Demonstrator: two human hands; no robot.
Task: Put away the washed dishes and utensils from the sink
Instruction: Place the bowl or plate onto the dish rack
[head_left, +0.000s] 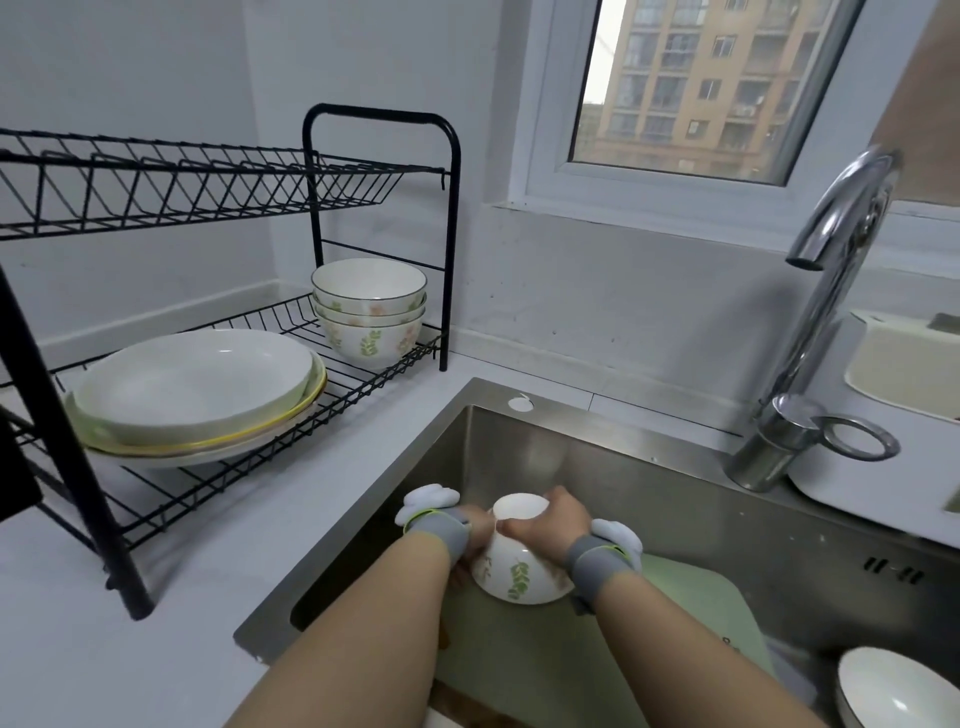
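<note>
Left hand (479, 526) and right hand (551, 519) clasped a tilted bowl (519, 569) at its rim, clear of the sink (675, 499) walls. A dish rack (450, 234) stood on the white counter (156, 623) leftward.

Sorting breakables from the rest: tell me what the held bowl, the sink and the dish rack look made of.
Bowl: probably glazed ceramic, glossy white with painted green leaves. Sink: brushed stainless steel, by its dull grey sheen. Dish rack: seemingly coated metal wire, thin matte black rods.
</note>
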